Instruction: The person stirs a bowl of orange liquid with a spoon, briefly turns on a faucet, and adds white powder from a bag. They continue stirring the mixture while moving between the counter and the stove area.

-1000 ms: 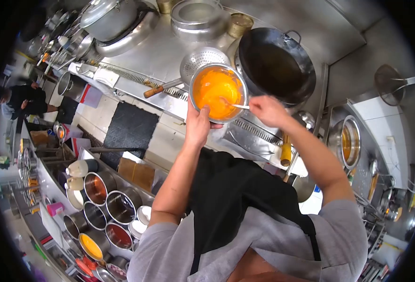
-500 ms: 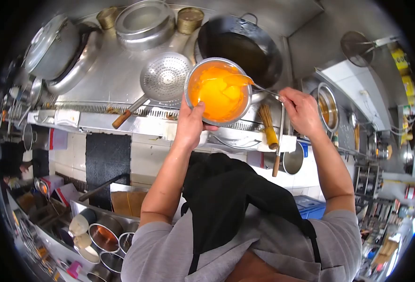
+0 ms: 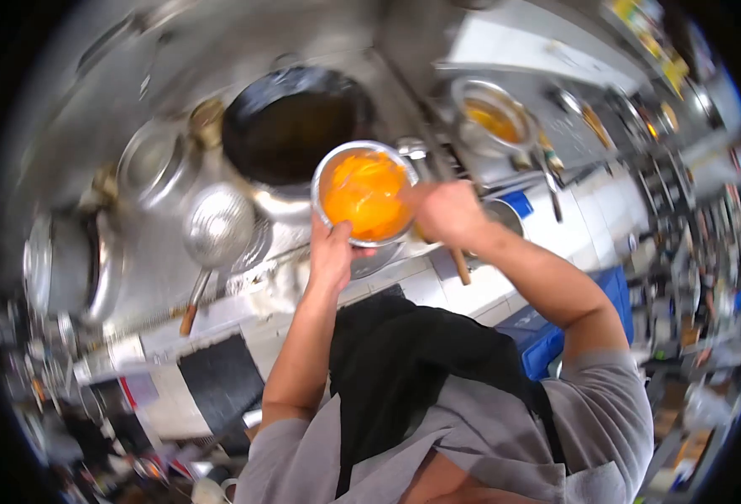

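Observation:
A metal bowl [image 3: 319,178] of thick orange-yellow liquid [image 3: 358,202], which looks like beaten egg, is held in my left hand [image 3: 330,262]. The left thumb lies over the near rim, with the fingers around the outside and underneath. My right hand [image 3: 450,217] is closed and smeared by motion at the bowl's right edge. It grips a spoon, whose handle shows clearly only in the earlier frame; now the spoon is mostly lost in blur and behind the hand. Just beyond the bowl sits a black wok [image 3: 240,109] with dark liquid inside.
A perforated skimmer [image 3: 217,225] with a wooden handle lies left on the steel counter. Behind it stand a round metal pot [image 3: 148,164] and a tin [image 3: 207,122]. On the right is a metal basin [image 3: 471,88] with orange contents. A blue bin [image 3: 614,307] stands beside me.
My view has swung right, so the wok and skimmer appear farther left. My right hand has drawn in close to the bowl, and the spoon no longer shows clearly.

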Demonstrator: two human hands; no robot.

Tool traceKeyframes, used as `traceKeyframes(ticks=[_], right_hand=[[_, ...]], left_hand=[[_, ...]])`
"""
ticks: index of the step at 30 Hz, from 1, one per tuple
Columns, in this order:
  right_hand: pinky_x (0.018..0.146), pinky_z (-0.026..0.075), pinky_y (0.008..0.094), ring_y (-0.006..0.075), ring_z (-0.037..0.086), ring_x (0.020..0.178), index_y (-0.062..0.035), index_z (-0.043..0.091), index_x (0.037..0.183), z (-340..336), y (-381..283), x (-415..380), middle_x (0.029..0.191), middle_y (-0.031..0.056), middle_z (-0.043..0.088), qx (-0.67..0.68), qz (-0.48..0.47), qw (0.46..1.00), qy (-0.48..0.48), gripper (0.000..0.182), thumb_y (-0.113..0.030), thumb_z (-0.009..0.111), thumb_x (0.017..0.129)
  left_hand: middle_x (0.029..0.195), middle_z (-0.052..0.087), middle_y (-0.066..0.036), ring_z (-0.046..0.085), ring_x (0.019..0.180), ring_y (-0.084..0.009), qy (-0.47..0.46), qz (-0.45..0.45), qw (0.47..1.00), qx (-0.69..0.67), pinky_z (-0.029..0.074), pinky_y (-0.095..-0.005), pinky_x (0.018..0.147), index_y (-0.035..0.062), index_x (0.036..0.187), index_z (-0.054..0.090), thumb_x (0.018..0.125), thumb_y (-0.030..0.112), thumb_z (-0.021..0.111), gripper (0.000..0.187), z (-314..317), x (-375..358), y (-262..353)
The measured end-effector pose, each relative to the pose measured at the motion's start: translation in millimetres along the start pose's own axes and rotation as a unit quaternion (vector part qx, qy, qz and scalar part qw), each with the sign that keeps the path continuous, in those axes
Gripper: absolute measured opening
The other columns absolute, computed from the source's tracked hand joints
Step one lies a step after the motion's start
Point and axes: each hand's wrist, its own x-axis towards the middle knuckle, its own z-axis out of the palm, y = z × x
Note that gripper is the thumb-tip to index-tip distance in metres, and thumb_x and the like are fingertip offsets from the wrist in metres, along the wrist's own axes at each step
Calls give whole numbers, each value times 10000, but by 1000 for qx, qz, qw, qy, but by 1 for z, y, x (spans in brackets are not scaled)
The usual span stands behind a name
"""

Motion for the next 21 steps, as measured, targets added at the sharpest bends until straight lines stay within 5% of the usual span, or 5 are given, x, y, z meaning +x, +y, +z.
traceKeyframes(ticks=[4,8,11,15,21], right_hand=[[638,558,430,300,714,839,-213,698,1160,-33,68,-99,935,85,721,-11,69,982,-174,364,-134,549,838],[607,566,436,294,727,761,-218,737,1108,-45,151,-183,844,114,728,-72,195,970,-122,308,-189,589,839],[603,570,442,305,723,731,-158,736,979,-37,161,-266,768,126,711,5,195,979,-58,205,-182,610,818],[602,569,440,318,723,714,-145,741,905,-44,227,-410,761,103,718,-11,383,920,-82,156,-200,622,822],[629,566,446,314,717,736,-188,722,1077,-49,211,-509,759,105,711,58,471,878,-68,304,-121,580,817]], left_hand=[[1308,545,-183,693,918,-310,-34,-69,997,13,619,-344,546,138,1474,270,951,47,412,550,77,2,-41],[1270,571,-180,696,893,-302,-161,-141,975,64,609,-343,539,160,1450,311,939,51,421,534,190,-12,-102],[1267,575,-176,706,864,-299,-212,-186,958,58,612,-358,537,169,1453,301,926,42,428,556,259,-9,-148],[1301,544,-175,696,898,-308,-326,-233,912,89,614,-358,548,156,1452,298,935,49,429,544,363,-39,-215],[1293,553,-180,700,916,-302,-412,-281,860,110,630,-342,555,127,1454,289,935,37,419,542,458,-61,-266]])
